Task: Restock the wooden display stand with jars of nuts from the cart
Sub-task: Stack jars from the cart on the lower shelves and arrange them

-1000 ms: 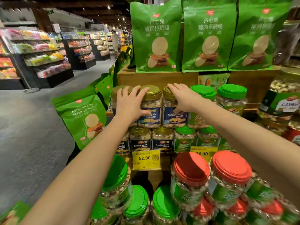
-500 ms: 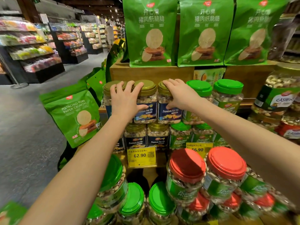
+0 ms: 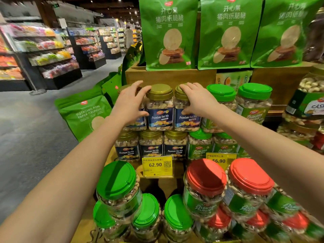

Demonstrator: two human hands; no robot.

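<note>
Crowding the bottom of the view, the cart's stock lies heaped: green-lidded jars (image 3: 116,181) on the left and red-lidded jars (image 3: 206,176) on the right, with nuts showing through their clear walls. Past them both forearms reach over a yellow price tag (image 3: 156,165) and a lower row (image 3: 151,146) of gold-lidded nut-mix jars on the wooden display stand (image 3: 171,76).

On the tier above, three more nut-mix jars stand side by side. The left hand (image 3: 130,102) wraps the left jar (image 3: 137,123), fingers arched over its lid and thumb down on the front, hiding most of it. The right hand (image 3: 197,100) holds the right jar (image 3: 187,120) the same way, fingertips on the gold lid and thumb pressed to the label. The middle jar (image 3: 159,109) stands between them. Green-lidded pistachio jars (image 3: 221,95) stand just to the right, green pouches (image 3: 171,32) lean on top, and aisle shelving (image 3: 52,55) runs off far left.

Packed full, these jars are probably heavy for their size, rigid, and smooth enough to slip. The ribbed lid and squared shoulders look like the surest hold, with a palm under the base for any lift.

Against half a second ago, the left hand has slid off the middle jar, leaving its lid clear. The right hand has barely changed, and the stand now fills more of the view.
</note>
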